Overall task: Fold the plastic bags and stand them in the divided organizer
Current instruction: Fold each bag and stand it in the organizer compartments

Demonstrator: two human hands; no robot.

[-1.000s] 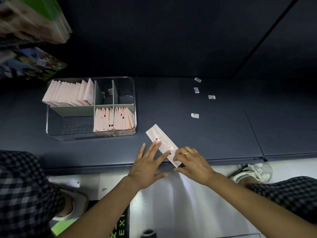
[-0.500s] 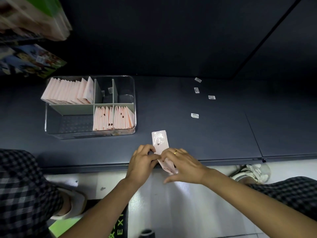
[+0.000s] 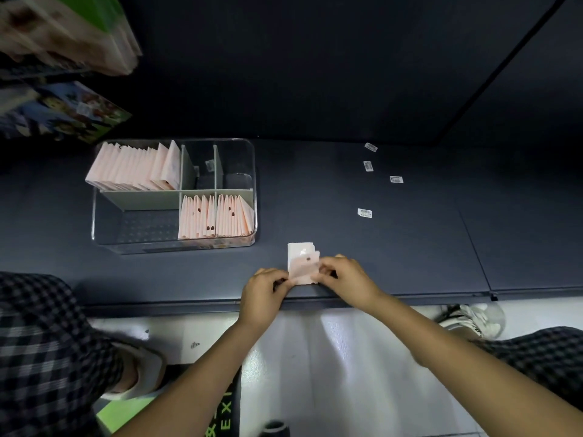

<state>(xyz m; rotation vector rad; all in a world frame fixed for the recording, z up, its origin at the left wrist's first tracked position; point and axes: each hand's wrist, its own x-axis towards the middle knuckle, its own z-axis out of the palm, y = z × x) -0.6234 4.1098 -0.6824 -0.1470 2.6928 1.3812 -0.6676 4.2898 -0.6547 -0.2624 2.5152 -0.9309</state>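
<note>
Dark shelf (image 3: pixel 347 216) bears organizer (image 3: pixel 252 184), scattered labels (image 3: pixel 364 213).

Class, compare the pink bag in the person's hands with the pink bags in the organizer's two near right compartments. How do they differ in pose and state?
The bag in hand lies low on the dark shelf, while the stored bags stand on edge. The left hand and right hand pinch it, mid-fold; the stored bags sit untouched in the organizer. All are pale pink with dark spots.

left grip (image 3: pixel 264 290) + right grip (image 3: pixel 344 277) pinch folded bag (image 3: pixel 302 263) | organizer (image 3: pixel 239 244) just beside
</note>
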